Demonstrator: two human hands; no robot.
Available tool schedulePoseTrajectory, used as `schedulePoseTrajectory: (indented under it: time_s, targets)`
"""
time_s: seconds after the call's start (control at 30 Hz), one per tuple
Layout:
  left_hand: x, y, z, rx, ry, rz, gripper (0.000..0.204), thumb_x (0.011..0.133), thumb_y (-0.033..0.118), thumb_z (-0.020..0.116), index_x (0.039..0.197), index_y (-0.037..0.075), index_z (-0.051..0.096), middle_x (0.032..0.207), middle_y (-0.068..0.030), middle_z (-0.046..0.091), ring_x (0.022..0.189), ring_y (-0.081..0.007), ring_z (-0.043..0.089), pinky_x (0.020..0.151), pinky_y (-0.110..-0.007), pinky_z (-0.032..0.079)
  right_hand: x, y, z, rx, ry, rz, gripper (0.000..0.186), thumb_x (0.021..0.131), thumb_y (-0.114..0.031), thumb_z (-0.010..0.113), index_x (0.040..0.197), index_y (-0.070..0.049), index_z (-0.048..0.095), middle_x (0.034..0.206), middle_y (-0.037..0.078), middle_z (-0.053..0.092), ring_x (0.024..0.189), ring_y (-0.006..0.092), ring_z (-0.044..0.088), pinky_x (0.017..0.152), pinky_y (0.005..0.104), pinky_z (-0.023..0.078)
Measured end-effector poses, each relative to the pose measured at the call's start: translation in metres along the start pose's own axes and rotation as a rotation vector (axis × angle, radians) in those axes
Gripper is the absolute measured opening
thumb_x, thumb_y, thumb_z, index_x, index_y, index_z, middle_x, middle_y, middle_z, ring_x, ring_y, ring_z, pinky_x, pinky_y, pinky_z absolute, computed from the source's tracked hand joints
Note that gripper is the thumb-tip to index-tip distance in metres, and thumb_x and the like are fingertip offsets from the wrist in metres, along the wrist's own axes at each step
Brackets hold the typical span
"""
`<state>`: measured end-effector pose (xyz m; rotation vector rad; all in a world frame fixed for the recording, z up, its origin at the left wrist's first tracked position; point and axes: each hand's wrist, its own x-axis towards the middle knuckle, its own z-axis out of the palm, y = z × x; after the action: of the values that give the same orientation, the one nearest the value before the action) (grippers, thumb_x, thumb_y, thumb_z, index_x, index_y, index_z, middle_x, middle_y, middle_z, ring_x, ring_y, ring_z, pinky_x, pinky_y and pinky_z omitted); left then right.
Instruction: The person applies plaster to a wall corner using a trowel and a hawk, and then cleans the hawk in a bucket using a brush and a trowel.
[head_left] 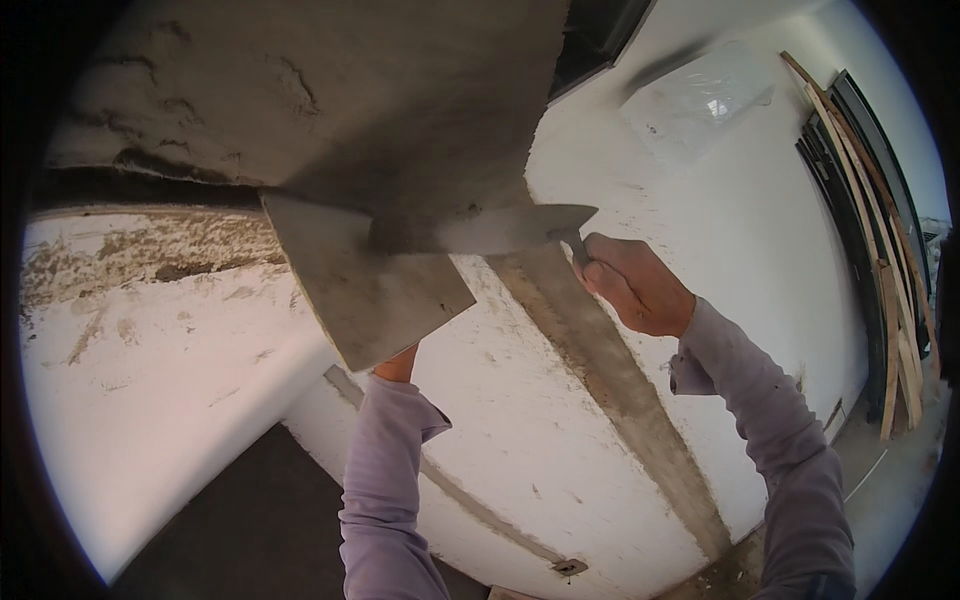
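Observation:
My right hand (640, 288) is closed round the handle of a plastering trowel (500, 229), its long metal blade pointing left across the picture. Beneath the blade's left part is a flat, square-edged hawk (385, 295), smeared grey. My left hand (398, 366) supports this board from below; its fingers are hidden behind it, and only the wrist area shows. The hawk's far left corner is against or very near the lower edge of a rough grey plastered surface (400, 90). The trowel blade lies over the hawk and in front of the plaster, in shadow.
A white wall (640, 430) has a broad grey filled strip (620, 390) and a thinner strip (490, 515) ending at a small wall box (570, 567). Wooden boards (890, 260) and dark frames lean at the right. Clear plastic sheeting (700, 95) hangs at the upper right.

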<state>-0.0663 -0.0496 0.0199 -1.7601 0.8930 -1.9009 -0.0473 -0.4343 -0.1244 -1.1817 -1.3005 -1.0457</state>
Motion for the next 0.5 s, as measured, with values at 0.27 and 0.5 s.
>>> schedulePoseTrajectory:
  time_s: [0.27, 0.5]
  targets:
    - [0.001, 0.016, 0.007, -0.474, -0.022, -0.262, 0.053, 0.092, 0.028, 0.055, 0.138, 0.01, 0.035, 0.138, -0.0084, 0.044, 0.125, -0.0259, 0.045, 0.105, -0.04, 0.039, 0.036, 0.023, 0.013, -0.131, 0.115, -0.095, 0.027, 0.096, -0.023, 0.041, 0.08, -0.001, 0.045, 0.063, 0.017, 0.047, 0.056, 0.0359, 0.047, 0.055, 0.0421, 0.038]
    - [0.005, 0.009, 0.006, 0.093, 0.071, 0.063, 0.049, 0.081, 0.022, 0.072, 0.124, 0.004, 0.055, 0.126, -0.0125, 0.056, 0.116, -0.0298, 0.053, 0.099, -0.041, 0.041, 0.047, 0.009, -0.027, -0.408, 0.139, -0.063, 0.019, 0.092, -0.018, 0.046, 0.088, -0.001, 0.047, 0.067, 0.022, 0.052, 0.067, 0.0433, 0.053, 0.061, 0.0489, 0.04]
